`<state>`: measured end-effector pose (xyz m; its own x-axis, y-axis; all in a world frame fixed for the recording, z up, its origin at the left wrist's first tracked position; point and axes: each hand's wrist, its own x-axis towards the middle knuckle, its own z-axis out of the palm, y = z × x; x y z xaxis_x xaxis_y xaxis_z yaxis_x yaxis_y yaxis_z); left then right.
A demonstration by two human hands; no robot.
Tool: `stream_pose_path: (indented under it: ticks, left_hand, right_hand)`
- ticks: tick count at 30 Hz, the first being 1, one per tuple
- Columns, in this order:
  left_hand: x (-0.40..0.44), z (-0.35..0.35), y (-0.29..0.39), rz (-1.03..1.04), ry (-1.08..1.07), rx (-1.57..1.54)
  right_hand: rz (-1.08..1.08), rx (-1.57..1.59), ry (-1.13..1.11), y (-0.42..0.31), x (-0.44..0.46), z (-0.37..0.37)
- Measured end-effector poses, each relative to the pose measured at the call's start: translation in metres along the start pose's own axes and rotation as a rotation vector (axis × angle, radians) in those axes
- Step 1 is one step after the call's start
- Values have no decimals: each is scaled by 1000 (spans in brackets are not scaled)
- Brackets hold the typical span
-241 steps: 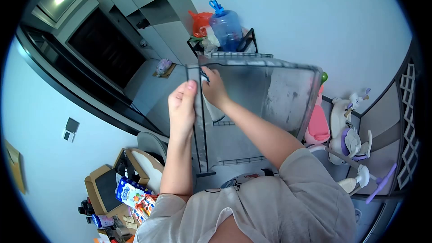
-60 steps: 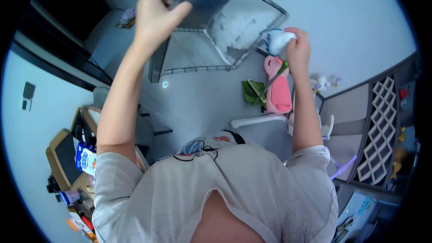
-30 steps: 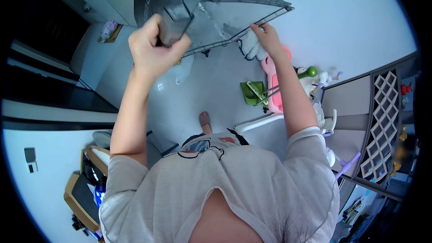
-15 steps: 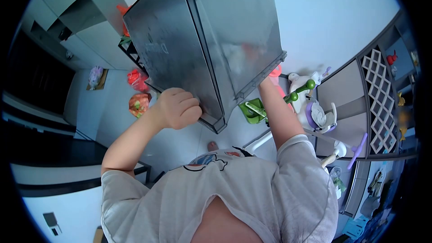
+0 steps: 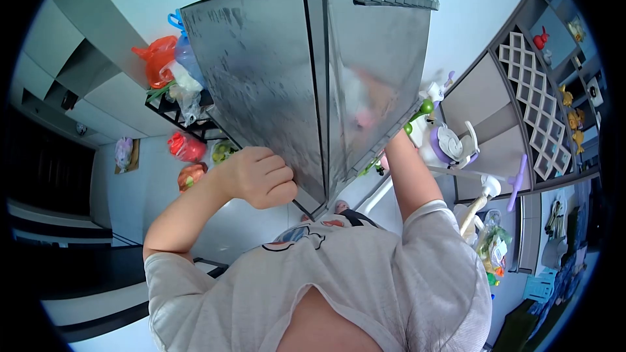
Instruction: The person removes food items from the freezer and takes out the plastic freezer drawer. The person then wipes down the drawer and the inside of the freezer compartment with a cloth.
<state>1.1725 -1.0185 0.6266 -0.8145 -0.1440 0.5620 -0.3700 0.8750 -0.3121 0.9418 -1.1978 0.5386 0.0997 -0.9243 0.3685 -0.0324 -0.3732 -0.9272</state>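
A large, translucent grey plastic storage box (image 5: 261, 78) is held up tilted in front of my chest, one corner pointing down at my shirt. Wet-looking streaks and drops mark its left wall. My left hand (image 5: 262, 179) is closed round the lower left rim, knuckles toward me. My right forearm passes behind the right rim, and my right hand (image 5: 381, 94) shows only as a blur through the cloudy wall. Beside it, a pale and pinkish patch (image 5: 362, 117) shows through the plastic, too blurred to name. The fingers of that hand are hidden.
A black rack (image 5: 173, 114) at the left carries a red bag (image 5: 158, 62) and other bags. More bags, such as a red one (image 5: 186, 148), lie on the floor. A white and purple child's ride-on toy (image 5: 450, 143) stands right, before cabinets with a lattice rack (image 5: 531, 104).
The box has turned and shifted right and down, its lower corner now closer to my shirt. My left hand stays on the rim. My view has turned, showing more of the rack's bags.
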Motion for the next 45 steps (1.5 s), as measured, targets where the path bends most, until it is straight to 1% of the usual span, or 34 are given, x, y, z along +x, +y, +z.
stream_pose_path:
  ticks: [2, 3, 5, 6, 8, 9, 10, 11, 13, 15, 16, 17, 18, 20, 21, 24, 26, 28, 30, 32, 35, 38, 41, 44, 45]
  left_hand:
    - [7, 6, -4, 9, 5, -4]
    - [10, 9, -7, 9, 14, -6]
    - [17, 16, -12, 0, 38, -4]
    - [19, 21, -13, -12, 52, -2]
    - [25, 25, -15, -59, 38, -18]
    - [27, 23, -19, -92, 12, -34]
    - [28, 21, -24, -127, -14, -52]
    - [29, 19, -29, -194, 4, -48]
    - [34, 17, -41, -331, 37, -32]
    - [48, 22, -52, -455, 349, 237]
    - [48, 21, -57, -660, 333, 291]
    - [57, 18, -59, -887, 392, 154]
    - [57, 22, -68, -997, 554, 53]
    - [61, 22, -78, -1062, 760, -150]
    - [63, 23, -78, -1085, 791, -131]
    - [59, 31, -78, -1156, 930, -148]
    - [58, 31, -75, -1187, 944, -144]
    - [61, 33, -69, -1198, 965, -134]
    - [78, 32, -58, -1200, 976, -105]
    - [92, 33, -45, -1187, 968, -76]
    - [101, 36, -26, -1155, 921, -57]
    - [101, 41, -14, -1112, 769, 57]
    - [94, 36, -7, -1024, 694, 175]
    - [93, 35, -3, -1105, 798, 200]
    - [93, 34, -2, -1089, 801, 219]
  right_hand:
    - [395, 325, 33, -14, 1, -5]
    - [438, 332, 12, -11, 2, -13]
    - [358, 284, -36, 3, 8, -26]
    - [238, 228, -63, 21, 12, -31]
    - [87, 158, -63, 64, 21, -38]
    - [53, 142, -37, 88, 29, -42]
    - [59, 176, -10, 95, 35, -44]
    - [65, 210, 16, 102, 41, -46]
    - [152, 381, 64, 96, 50, -45]
    - [220, 399, 57, 79, 52, -48]
    - [254, 408, 53, 75, 52, -50]
    - [200, 412, 19, 81, 55, -52]
    - [232, 488, 92, 71, 51, -51]
    - [294, 642, 237, 37, 38, -46]
    - [278, 635, 279, 45, 36, -48]
    - [-68, 329, 313, 55, 16, -42]
    - [-109, 264, 238, 21, 15, -31]
    - [-168, 149, 156, 9, 28, -18]
    - [-509, -281, 95, 8, 60, -3]
    - [-706, -386, -27, 29, 91, 29]
    - [-833, -637, -280, 65, 117, 65]
    - [-784, -759, -291, 72, 115, 89]
    - [-701, -849, -311, 65, 107, 90]
    - [-289, -1149, -602, 30, 83, 65]
    - [-347, -1093, -452, 32, 66, 49]
